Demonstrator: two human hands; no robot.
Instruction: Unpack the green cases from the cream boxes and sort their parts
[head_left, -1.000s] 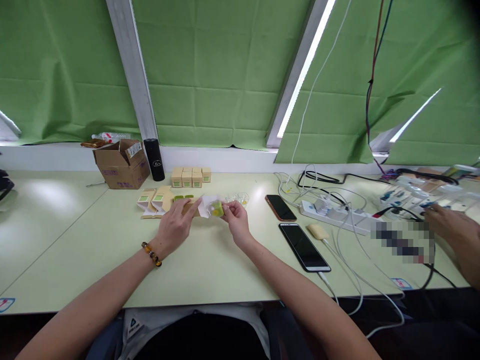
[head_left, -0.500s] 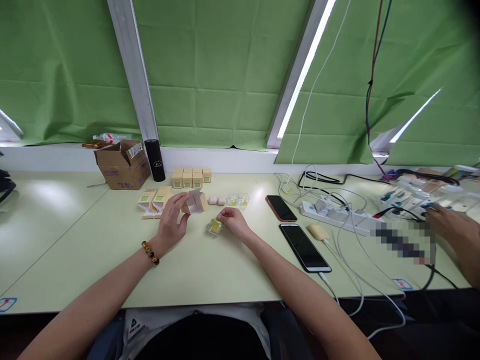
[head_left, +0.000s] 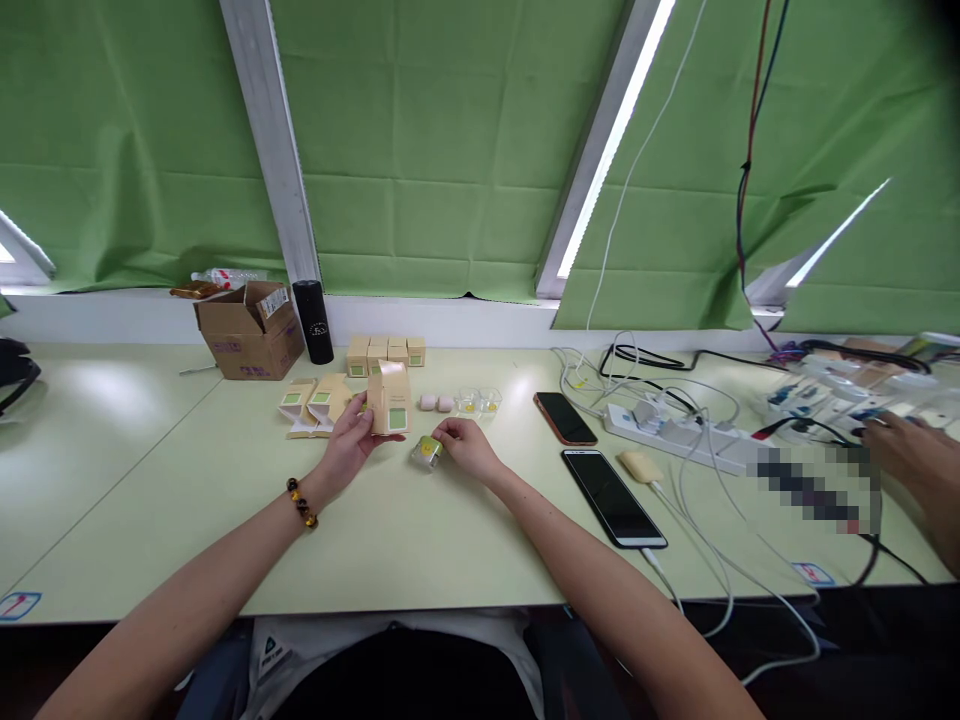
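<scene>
My left hand (head_left: 346, 445) holds a small tan carton (head_left: 390, 399) with a green label upright, its top flap open, just above the table. My right hand (head_left: 466, 446) rests on the table, fingertips touching a small clear case with a yellow-green item (head_left: 427, 451) that lies on the tabletop. Flat unfolded cartons (head_left: 313, 403) lie to the left of my left hand. A row of closed tan cartons (head_left: 384, 354) stands behind. Two pink pieces (head_left: 436, 402) and two clear cases (head_left: 478, 401) lie beyond my right hand.
A brown cardboard box (head_left: 250, 330) and a black cylinder (head_left: 312, 321) stand at the back left. Two phones (head_left: 613, 481) lie right of my hand, beside a power strip (head_left: 675, 436) with tangled cables. Another person's hand (head_left: 911, 452) works at the far right.
My right hand lowered the clear case from the air onto the table. My left hand picked up a flat carton and raised it upright into box shape.
</scene>
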